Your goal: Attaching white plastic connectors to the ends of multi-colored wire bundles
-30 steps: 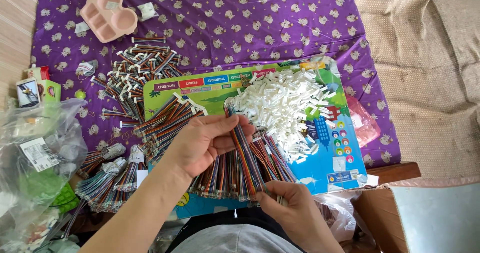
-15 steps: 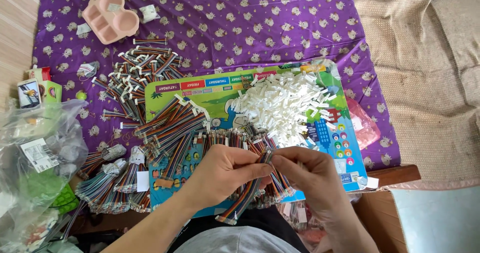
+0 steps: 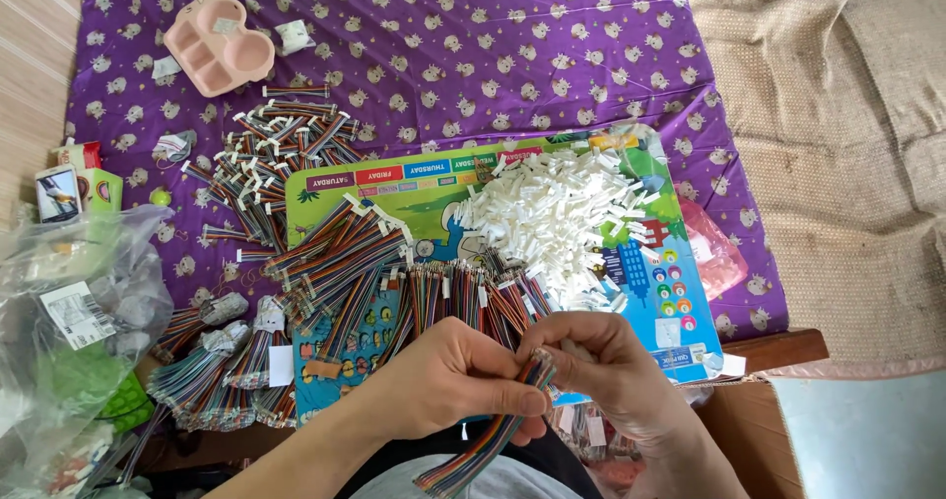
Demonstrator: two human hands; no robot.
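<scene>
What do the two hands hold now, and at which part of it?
Both the left hand and the right hand pinch one multicoloured ribbon cable at its upper end; the rest hangs down toward the lap.

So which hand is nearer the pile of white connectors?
Right. The right hand sits just below the white connectors, at the pile's near edge. The left hand is farther over to the left, pinching the ribbon cable with the right.
</scene>
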